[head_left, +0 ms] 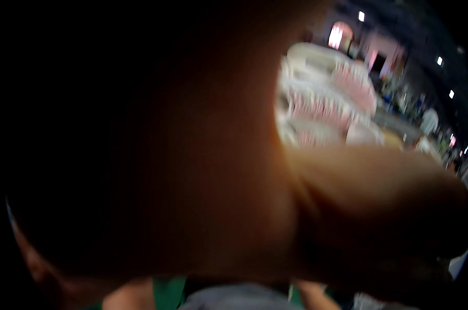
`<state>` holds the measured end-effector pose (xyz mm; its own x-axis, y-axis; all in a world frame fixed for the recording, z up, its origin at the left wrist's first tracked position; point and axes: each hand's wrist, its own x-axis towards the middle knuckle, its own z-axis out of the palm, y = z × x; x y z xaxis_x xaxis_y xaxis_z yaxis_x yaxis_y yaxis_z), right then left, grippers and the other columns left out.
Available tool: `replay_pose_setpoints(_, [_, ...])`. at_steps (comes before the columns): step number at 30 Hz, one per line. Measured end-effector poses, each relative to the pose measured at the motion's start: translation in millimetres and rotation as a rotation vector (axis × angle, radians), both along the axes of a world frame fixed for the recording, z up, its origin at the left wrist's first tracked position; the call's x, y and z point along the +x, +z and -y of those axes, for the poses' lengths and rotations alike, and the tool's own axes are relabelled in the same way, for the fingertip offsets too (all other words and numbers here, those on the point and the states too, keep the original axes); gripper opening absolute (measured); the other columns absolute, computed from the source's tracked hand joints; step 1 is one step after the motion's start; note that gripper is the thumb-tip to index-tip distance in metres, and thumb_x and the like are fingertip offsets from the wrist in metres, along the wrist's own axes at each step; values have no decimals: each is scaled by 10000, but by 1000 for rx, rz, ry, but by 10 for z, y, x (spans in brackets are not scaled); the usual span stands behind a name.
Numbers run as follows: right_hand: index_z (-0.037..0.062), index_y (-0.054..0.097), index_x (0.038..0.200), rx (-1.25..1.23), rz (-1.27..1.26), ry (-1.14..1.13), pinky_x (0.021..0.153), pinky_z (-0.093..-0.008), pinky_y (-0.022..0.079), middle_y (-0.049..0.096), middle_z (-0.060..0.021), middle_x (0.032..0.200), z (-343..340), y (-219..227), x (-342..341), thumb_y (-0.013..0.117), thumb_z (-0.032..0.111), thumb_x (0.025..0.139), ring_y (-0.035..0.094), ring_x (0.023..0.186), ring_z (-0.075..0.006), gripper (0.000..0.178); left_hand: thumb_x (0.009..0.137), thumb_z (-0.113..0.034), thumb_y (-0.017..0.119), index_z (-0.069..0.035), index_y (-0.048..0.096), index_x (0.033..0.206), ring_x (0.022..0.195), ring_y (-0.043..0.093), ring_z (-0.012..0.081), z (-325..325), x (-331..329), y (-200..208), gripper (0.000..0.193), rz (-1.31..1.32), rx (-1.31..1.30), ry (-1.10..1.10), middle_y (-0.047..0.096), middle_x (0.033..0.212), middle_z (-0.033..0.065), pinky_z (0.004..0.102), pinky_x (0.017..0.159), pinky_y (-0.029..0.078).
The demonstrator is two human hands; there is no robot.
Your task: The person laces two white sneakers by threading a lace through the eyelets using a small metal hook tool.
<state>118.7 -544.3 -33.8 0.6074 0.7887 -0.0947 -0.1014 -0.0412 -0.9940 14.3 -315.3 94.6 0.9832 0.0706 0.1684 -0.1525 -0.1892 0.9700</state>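
Note:
A blurred, dark hand [244, 170] lies right up against the view and covers most of its left and middle. One thick digit [368, 181], perhaps a thumb, stretches out to the right from it. Whether this is my left hand or my right hand I cannot tell, and its other fingers are lost in the dark. More blurred skin [35, 263] shows at the lower left rim. At the lower edge are two strips of bare skin, one on the left [129, 295] and one on the right [314, 295]. No held thing can be made out.
Beyond the digit stands a blurred heap of white and pink bundles [322, 106], perhaps cloth. A large dim hall with lamps and a lit opening [340, 36] extends behind, with people or goods too blurred to tell apart. Grey cloth [239, 298] and green floor [169, 292] show below.

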Motion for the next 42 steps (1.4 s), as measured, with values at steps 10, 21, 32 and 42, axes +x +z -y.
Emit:
replay_pose_setpoints(10, [30,621,934,46,-65,-33,535,-183,331,585,19,754,-414,217,-45,630,114,947,438,605,-25,86,918,-240,650,12,589,1149,965,645,299,-243,-128,780,347,146,290,113,651,1065,171,372,804,503])
replay_pose_setpoints(21, [10,623,986,117,-252,-77,536,-186,371,662,-21,810,-1169,-143,133,649,139,935,484,585,-28,141,906,-559,572,-7,609,1155,917,676,306,-702,-478,-602,607,-551,1177,240,669,1072,194,387,736,523])
replay_pose_setpoints(32, [24,651,968,29,-281,-53,474,-184,321,641,0,734,-1309,-222,228,637,151,950,431,506,-18,129,1026,-376,514,42,464,1389,1282,529,271,-639,202,-1266,556,-694,-716,268,559,1367,182,368,1050,446])
replay_pose_setpoints(42, [37,668,941,11,-227,95,474,-171,318,621,12,677,-1189,145,174,644,173,956,432,503,-13,139,1030,-355,515,40,459,1397,1277,508,227,-499,170,-1038,542,-424,-998,193,538,1379,153,345,1073,407])
